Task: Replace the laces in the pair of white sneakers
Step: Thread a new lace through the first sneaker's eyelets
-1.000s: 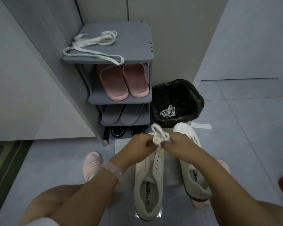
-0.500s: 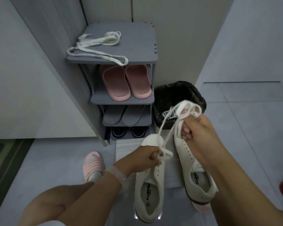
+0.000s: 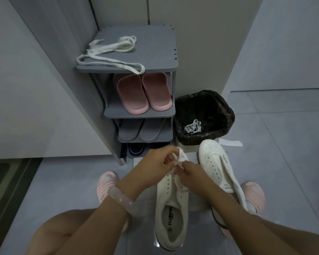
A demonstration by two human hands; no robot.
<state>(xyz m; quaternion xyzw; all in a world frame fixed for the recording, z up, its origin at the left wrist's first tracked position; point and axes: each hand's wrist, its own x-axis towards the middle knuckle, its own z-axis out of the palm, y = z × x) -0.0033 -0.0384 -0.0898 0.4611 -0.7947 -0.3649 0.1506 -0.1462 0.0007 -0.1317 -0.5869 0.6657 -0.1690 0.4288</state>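
Item: left sneaker [image 3: 171, 208], white, on the floor directly under and nearer than the hands, heel toward the person, toe pointing away; its long axis runs near-to-far, so the eyelet rows stretch from the fingers back toward the wrists. Upper eyelets show empty.

Item: left hand [image 3: 157, 160], pale bracelet [image 3: 121, 198] at the wrist; fingers curled and pinching the old lace [image 3: 180, 156] above the toe end of this sneaker.

Item: right hand [image 3: 189, 171], just right of the left and touching the same bunch of lace; fingers curled on it where it leaves the lowest eyelets (motion blur hides the exact hold). Both hands are equally close to the lace; judged, the pull that frees it goes up and away along the shoe's axis.

Item: right sneaker [image 3: 219, 166], right of the fingers, lying parallel, eyelets empty.

Item: pink slippers on the person's feet, one each side of the sneakers.

Item: bin [image 3: 226, 115] with black liner, beyond and right of the fingers; a discarded lace [image 3: 192, 127] lies inside.

Item: grey shoe rack [image 3: 155, 52], beyond and left of the fingers; fresh laces [image 3: 114, 48] lie loose on its top shelf (well apart from either hand), pink slides [image 3: 144, 92] below.
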